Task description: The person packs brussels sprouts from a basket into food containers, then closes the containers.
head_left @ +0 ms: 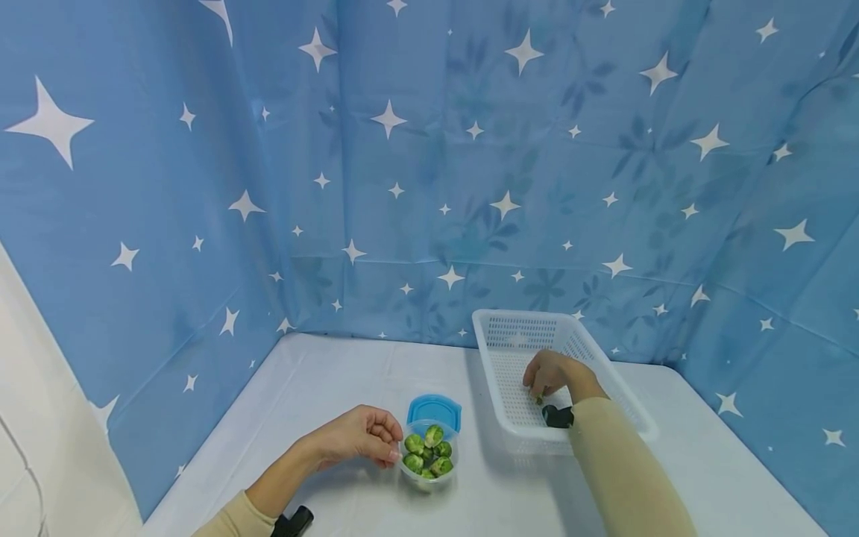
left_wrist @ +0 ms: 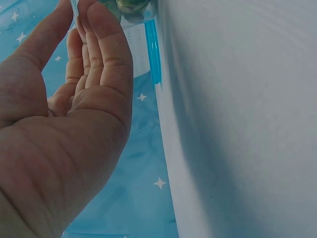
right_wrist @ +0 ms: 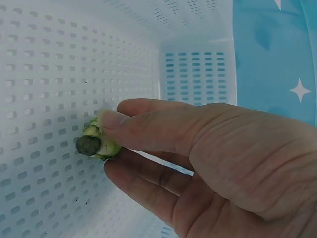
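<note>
In the right wrist view my right hand [right_wrist: 198,148] pinches a Brussels sprout [right_wrist: 96,141] between thumb and fingers, its dark cut stem facing the camera. This hand is inside a white perforated plastic basket [head_left: 492,388], low over its floor. On the left, my left hand [head_left: 356,438] pinches the rim of a small clear plastic container [head_left: 429,486] between thumb and fingertips. Several Brussels sprouts [head_left: 428,453] fill that container. Its blue lid [head_left: 435,407] stands folded back behind it. In the left wrist view only the container's edge shows at the top.
The basket stands at the right of the white table [head_left: 349,373], near the starry blue curtain [head_left: 429,164]. A black wrist device [head_left: 558,416] sits on the right wrist, close to the basket's near wall. Another dark device [head_left: 293,522] shows beneath the left forearm.
</note>
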`<state>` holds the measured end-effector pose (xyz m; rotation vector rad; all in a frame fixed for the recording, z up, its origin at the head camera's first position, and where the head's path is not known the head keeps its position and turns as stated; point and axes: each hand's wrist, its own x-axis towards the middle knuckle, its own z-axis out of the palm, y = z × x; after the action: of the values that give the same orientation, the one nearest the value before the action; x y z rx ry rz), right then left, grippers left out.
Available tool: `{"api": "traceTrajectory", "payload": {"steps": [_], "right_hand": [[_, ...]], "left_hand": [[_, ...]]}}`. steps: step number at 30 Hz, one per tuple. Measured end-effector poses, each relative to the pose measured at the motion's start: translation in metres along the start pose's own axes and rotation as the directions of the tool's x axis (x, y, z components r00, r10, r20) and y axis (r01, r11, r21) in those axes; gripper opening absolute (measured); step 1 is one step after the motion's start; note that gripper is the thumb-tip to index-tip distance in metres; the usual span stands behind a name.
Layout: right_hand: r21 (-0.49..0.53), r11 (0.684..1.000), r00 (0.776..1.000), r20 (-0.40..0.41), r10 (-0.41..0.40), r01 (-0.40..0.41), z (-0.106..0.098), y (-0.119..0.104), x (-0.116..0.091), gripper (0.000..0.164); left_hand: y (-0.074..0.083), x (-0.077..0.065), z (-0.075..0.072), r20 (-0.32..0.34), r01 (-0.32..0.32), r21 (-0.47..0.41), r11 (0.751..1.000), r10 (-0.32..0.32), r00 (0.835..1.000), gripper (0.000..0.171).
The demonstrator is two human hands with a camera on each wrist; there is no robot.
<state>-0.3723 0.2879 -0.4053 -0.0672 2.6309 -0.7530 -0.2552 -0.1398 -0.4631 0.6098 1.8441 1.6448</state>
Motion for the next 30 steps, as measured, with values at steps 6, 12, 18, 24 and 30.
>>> {"api": "traceTrajectory", "payload": {"steps": [6,12,18,24,30], "right_hand": [[0.012,1.000,1.000,0.008,0.005,-0.005,0.0008,0.0012,-0.0018,0.020],[0.015,1.000,1.000,0.000,0.023,-0.023,0.0025,-0.0001,-0.0049,0.018],[-0.012,1.000,1.000,-0.003,0.008,-0.008,0.0032,-0.0003,-0.0042,0.017],[-0.029,1.000,1.000,-0.016,0.000,-0.001,0.0034,-0.0006,-0.0022,0.015],[-0.039,0.998,0.998,-0.040,-0.042,0.040,0.0020,-0.0015,0.0023,0.016]], "left_hand": [[-0.0010,0.0007,-0.0007,-0.001,-0.003,0.006,1.000,0.003,1.000,0.041],[0.0003,0.0002,-0.0001,0.002,-0.004,0.004,1.000,0.004,1.000,0.041],[-0.0006,0.0004,-0.0007,0.003,-0.005,0.003,1.000,0.005,1.000,0.042],[-0.0007,0.0006,-0.0011,0.006,-0.008,0.006,1.000,0.008,1.000,0.042],[0.0004,0.0004,-0.0004,0.006,-0.007,0.005,1.000,0.007,1.000,0.040]]}}
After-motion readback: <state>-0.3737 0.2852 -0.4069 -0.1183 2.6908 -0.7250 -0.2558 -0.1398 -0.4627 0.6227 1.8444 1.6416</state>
